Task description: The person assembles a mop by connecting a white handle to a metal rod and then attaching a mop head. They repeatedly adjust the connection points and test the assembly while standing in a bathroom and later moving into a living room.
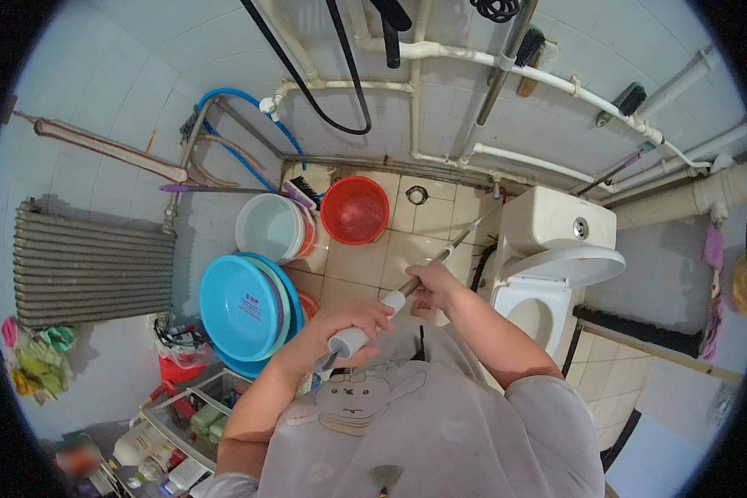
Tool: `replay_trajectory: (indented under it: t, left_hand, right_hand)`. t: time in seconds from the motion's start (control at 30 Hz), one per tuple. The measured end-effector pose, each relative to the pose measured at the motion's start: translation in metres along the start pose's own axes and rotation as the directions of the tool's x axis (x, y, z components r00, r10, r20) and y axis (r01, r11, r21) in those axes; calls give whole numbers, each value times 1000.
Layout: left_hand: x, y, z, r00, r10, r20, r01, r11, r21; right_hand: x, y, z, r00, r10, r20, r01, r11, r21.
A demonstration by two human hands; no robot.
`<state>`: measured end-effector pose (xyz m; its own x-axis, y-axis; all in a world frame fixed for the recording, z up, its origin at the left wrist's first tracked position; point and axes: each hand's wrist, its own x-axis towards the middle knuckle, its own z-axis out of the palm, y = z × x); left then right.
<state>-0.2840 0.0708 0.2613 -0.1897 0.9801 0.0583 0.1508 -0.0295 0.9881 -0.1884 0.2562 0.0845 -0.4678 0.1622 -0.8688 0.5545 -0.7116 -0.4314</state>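
Note:
A long metal pole (448,251) with a white sleeve (393,302) and a white cylindrical end (349,341) runs slantwise from my body toward the floor beside the toilet. My left hand (358,324) is closed round its white upper part. Further down, my right hand (433,286) wraps the bare metal shaft. The pole's far tip reaches the tiles near the left side of the toilet tank (548,217); what is fixed to that tip, if anything, I cannot make out.
The toilet bowl (533,324) stands to the right, lid raised. Left of the pole are a red basin (354,210), a white bucket (267,230), and stacked blue basins (239,307). A radiator (95,264) and a shelf of bottles (174,427) line the left. Pipes (465,55) cross the far wall.

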Motion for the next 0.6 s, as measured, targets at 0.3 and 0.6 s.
replay_trajectory:
  t: [0.3, 0.6]
  left_hand:
    - [3, -32, 27, 774, -211, -597, 97, 971, -218]
    - [-44, -1, 13, 585, -157, -795, 108, 987, -116]
  right_hand:
    - [68, 49, -7, 989, -127, 72, 82, 892, 444]
    - [67, 62, 90, 993, 4, 117, -42, 947, 319]
